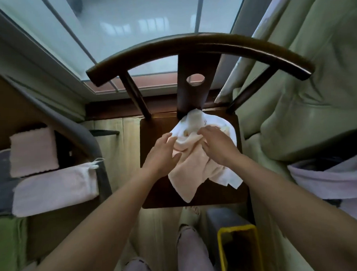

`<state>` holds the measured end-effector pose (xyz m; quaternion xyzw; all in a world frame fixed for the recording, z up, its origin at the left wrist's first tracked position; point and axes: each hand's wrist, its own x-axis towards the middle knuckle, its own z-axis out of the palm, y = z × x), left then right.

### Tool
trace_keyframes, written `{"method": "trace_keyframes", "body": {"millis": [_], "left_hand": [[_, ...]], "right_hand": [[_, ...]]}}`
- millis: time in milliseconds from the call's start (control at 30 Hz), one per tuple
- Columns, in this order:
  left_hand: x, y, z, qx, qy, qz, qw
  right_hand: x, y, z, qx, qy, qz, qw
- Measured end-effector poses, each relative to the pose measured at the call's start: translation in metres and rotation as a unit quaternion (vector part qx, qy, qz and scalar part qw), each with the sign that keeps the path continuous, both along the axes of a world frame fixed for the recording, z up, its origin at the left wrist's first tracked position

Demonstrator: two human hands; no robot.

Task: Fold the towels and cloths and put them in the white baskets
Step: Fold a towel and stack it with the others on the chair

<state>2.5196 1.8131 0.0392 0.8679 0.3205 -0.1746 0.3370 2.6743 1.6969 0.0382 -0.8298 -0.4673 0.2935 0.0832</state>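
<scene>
Right now your two hands are down on a crumpled pile on the seat of the dark wooden chair (pixel 155 189). Your right hand (pixel 217 146) has its fingers curled into the white cloth (pixel 195 122), which lies bunched toward the chair's back. Your left hand (pixel 162 154) has its fingers spread and relaxed, its fingertips touching the peach towel (pixel 193 175), whose corner droops toward the seat's front edge. Folded pink towels (pixel 53 188) sit stacked well apart to your left.
</scene>
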Motion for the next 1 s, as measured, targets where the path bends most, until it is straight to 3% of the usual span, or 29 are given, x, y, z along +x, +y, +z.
{"method": "trace_keyframes", "body": {"millis": [200, 267, 433, 500, 733, 833, 1000], "left_hand": [[-0.005, 0.002, -0.015, 0.007, -0.004, 0.021, 1.000], [-0.009, 0.004, -0.016, 0.000, -0.012, 0.011, 1.000], [-0.003, 0.017, 0.001, -0.057, -0.083, -0.040, 0.994], [-0.001, 0.026, 0.014, -0.066, -0.113, -0.069, 0.989], [0.004, 0.046, 0.091, -0.200, -0.182, -0.100, 0.958], [-0.002, 0.053, 0.106, -0.149, -0.141, -0.196, 0.959], [-0.020, 0.061, 0.101, -0.064, -0.073, -0.243, 0.965]], "right_hand": [[0.015, 0.032, -0.041, -0.080, -0.052, 0.195, 0.976], [0.021, 0.032, -0.041, -0.071, -0.042, 0.217, 0.973], [0.026, 0.018, -0.009, 0.070, 0.127, 0.099, 0.984], [0.025, 0.013, 0.016, 0.108, 0.148, 0.090, 0.979], [-0.001, 0.011, 0.097, 0.155, 0.122, 0.102, 0.975], [-0.015, 0.007, 0.121, 0.168, 0.091, 0.085, 0.978], [-0.023, -0.015, 0.124, 0.024, 0.038, 0.058, 0.997]]}}
